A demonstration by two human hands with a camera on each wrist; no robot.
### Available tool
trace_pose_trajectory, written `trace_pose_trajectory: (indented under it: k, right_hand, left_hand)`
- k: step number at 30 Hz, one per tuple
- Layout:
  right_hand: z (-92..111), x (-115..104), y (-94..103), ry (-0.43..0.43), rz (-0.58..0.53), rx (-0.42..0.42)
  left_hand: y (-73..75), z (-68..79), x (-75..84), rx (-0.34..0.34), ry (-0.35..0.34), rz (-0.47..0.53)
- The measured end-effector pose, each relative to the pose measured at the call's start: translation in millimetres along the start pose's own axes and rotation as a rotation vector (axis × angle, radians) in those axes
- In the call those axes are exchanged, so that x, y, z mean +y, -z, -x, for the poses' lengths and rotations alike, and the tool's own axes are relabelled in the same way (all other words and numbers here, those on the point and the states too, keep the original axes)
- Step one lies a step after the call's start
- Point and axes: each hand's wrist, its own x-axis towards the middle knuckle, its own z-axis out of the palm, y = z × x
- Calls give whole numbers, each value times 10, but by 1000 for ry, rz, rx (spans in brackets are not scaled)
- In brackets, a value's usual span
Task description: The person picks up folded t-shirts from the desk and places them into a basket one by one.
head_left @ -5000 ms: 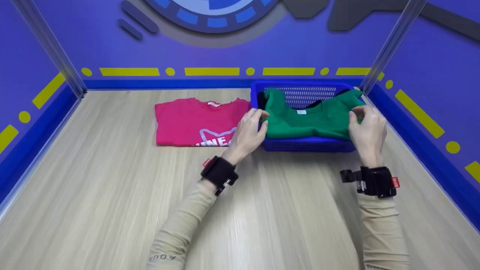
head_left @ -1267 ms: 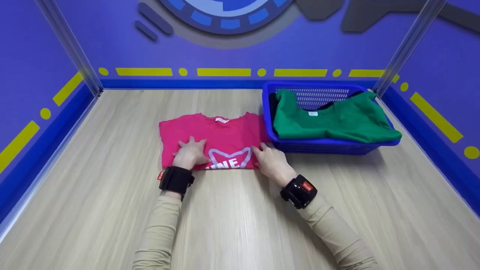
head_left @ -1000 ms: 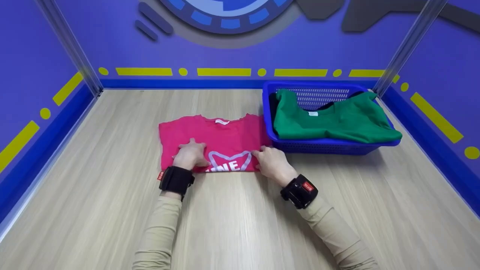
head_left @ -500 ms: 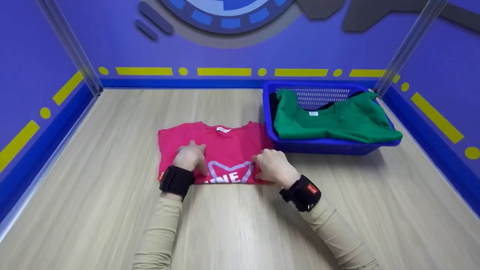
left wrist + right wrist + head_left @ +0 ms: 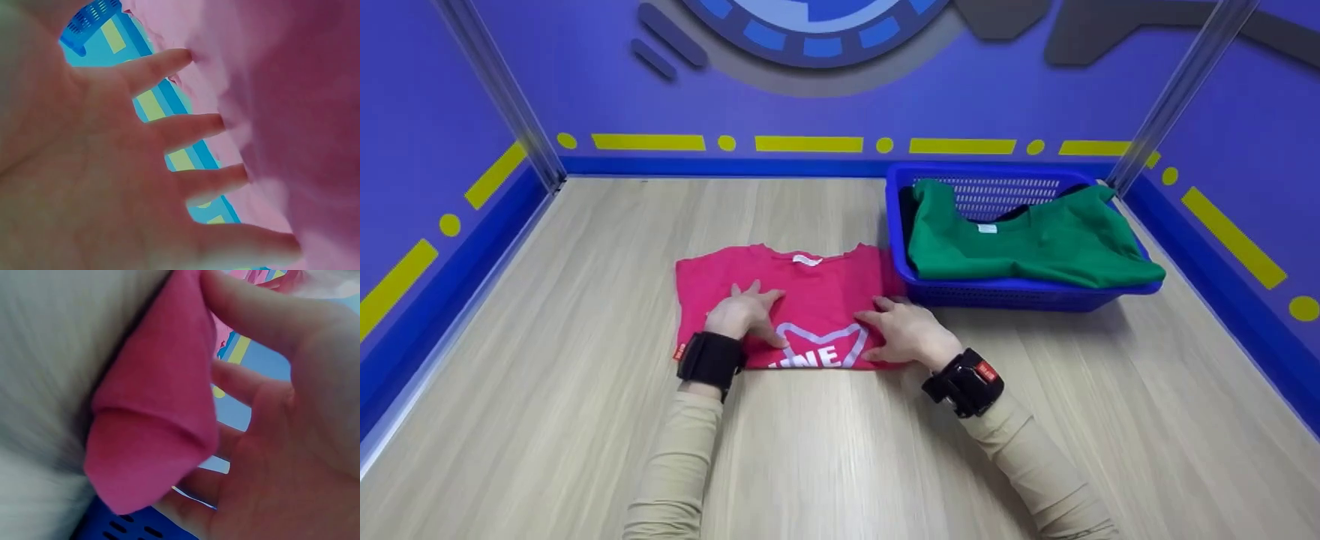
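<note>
A folded pink T-shirt (image 5: 821,285) with a white neck label and a star-like outline print lies flat on the table. My left hand (image 5: 742,313) rests on its left part, fingers spread. In the left wrist view the fingertips of the left hand (image 5: 129,152) touch the pink cloth (image 5: 298,101). Over the right part lies my right hand (image 5: 911,331), its fingers spread and thumb near the lower edge. The right wrist view shows the right hand (image 5: 270,433) with fingers extended along the shirt's folded side (image 5: 152,405).
At the back right stands a blue perforated basket (image 5: 894,225), close to the pink shirt's right side. A folded green T-shirt (image 5: 1035,247) lies in it and hangs over the front right rim. Purple-blue walls (image 5: 622,97) enclose the wooden tabletop (image 5: 825,457) on three sides.
Both hands have left the green shirt at the basket. The pink shirt has slid toward me under them, then stopped. In the last half second the fingers have spread out on it.
</note>
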Motion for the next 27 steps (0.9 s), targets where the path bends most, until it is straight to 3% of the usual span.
trace_pose_trajectory:
  k: [13, 15, 18, 20, 23, 27]
  right_hand:
    - [115, -164, 106, 7, 40, -124]
    - [128, -169, 121, 24, 38, -113]
    - [118, -150, 124, 26, 9, -30]
    - [95, -129, 109, -15, -15, 54]
    - [66, -103, 85, -148, -41, 160]
    - [63, -83, 90, -337, -21, 210]
  left_hand:
    - [30, 101, 21, 45, -27, -73]
    - [48, 112, 15, 62, -35, -81]
    - [88, 123, -7, 93, -38, -60]
    - [127, 133, -41, 126, -20, -33]
    - [184, 154, -132, 193, 48, 14]
    - [250, 203, -291, 307, 114, 3]
